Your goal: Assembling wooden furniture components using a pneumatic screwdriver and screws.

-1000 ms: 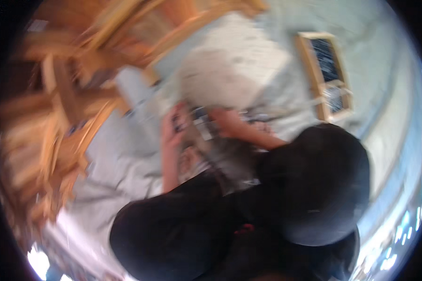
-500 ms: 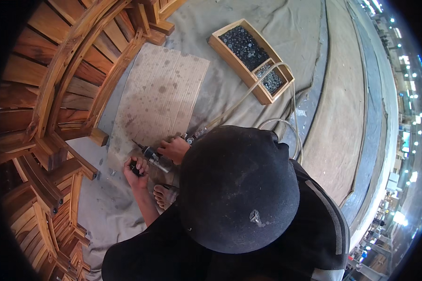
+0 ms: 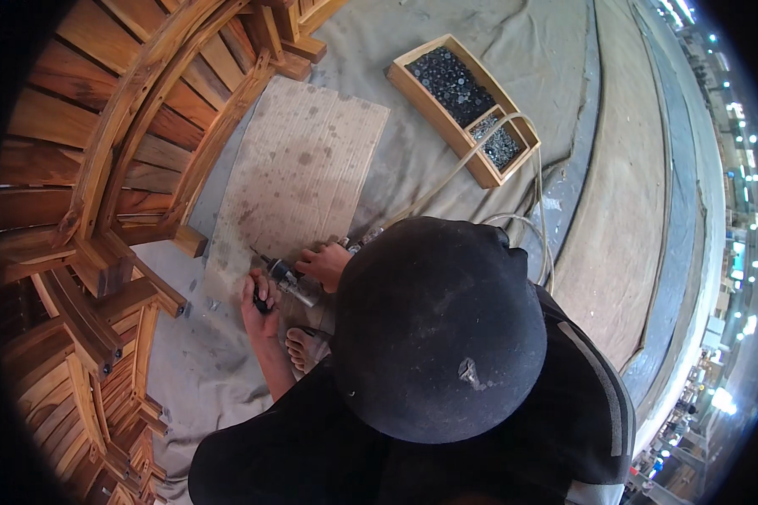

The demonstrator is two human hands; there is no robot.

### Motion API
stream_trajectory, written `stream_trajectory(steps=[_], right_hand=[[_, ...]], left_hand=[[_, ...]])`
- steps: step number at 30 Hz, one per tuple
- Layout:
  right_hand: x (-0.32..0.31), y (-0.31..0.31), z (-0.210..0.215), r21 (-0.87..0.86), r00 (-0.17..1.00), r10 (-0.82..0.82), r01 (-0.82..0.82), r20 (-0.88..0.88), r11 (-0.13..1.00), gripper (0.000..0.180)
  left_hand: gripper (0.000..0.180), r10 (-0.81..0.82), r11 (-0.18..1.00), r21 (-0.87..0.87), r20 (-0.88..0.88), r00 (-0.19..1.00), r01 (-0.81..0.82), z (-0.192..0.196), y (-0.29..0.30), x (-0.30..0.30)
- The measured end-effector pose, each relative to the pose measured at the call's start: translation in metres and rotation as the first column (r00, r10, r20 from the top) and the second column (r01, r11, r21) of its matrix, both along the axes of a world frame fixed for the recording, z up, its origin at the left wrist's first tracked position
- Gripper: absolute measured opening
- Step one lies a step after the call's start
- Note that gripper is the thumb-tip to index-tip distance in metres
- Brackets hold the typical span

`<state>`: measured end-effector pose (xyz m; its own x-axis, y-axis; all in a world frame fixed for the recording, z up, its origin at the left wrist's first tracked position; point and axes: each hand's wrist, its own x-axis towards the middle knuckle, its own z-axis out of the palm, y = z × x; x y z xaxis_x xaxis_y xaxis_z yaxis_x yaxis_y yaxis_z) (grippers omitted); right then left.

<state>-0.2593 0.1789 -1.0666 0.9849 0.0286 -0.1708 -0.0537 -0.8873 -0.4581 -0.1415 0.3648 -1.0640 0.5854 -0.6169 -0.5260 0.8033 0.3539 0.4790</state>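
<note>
My right hand (image 3: 325, 266) is on an air drill (image 3: 298, 289) with a silver body, a dark chuck and a thin bit pointing up-left. A pale hose joins the drill's far end beside the hand. Just left of the drill, my left hand (image 3: 261, 305) has its fingers curled round a small black object (image 3: 264, 306), mostly covered and too small to name. Both hands are low over the near end of a stained cardboard sheet (image 3: 299, 164). A large dark rounded form (image 3: 438, 337) fills the middle and hides my right forearm.
Slatted wooden furniture (image 3: 139, 126) stands along the left. At the back, a wooden box (image 3: 480, 164) holds dark and silver hardware in two compartments. The hose (image 3: 446, 181) loops over it and across the grey cloth (image 3: 531, 67). A bare foot (image 3: 303, 347) is close below the drill.
The whole view has shifted a little, so the scene sits slightly further right. My left hand has turned slightly around the black object; my right hand stays on the air drill.
</note>
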Motion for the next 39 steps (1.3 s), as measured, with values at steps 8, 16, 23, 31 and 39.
stream_trajectory(steps=[8, 16, 23, 31, 39], right_hand=[[0.013, -0.001, -0.001, 0.051, 0.994, 0.061, -0.056, -0.095, 0.997, 0.058], [0.009, 0.014, -0.018, 0.130, 0.975, 0.096, -0.071, -0.199, 0.989, 0.066], [-0.004, -0.008, -0.006, 0.056, 0.983, 0.175, -0.172, -0.050, 0.984, 0.062], [0.053, -0.017, 0.083, -0.026, 0.899, 0.377, -0.381, 0.222, 0.924, 0.060], [0.053, -0.017, 0.081, -0.073, 0.913, 0.360, -0.353, 0.191, 0.933, 0.056]], left_hand=[[0.031, -0.172, 0.984, -0.057, -0.005, 0.985, 0.171, 0.012, 0.008, 0.018], [0.019, -0.136, 0.972, 0.158, -0.231, 0.963, 0.175, 0.001, 0.030, 0.008], [0.024, -0.179, 0.975, 0.128, -0.044, 0.983, 0.183, 0.015, 0.020, 0.008], [0.032, 0.017, 0.852, 0.492, 0.314, 0.949, -0.178, 0.019, 0.026, 0.085], [0.036, -0.128, 0.847, 0.530, 0.266, 0.955, -0.034, 0.049, -0.010, 0.092]])
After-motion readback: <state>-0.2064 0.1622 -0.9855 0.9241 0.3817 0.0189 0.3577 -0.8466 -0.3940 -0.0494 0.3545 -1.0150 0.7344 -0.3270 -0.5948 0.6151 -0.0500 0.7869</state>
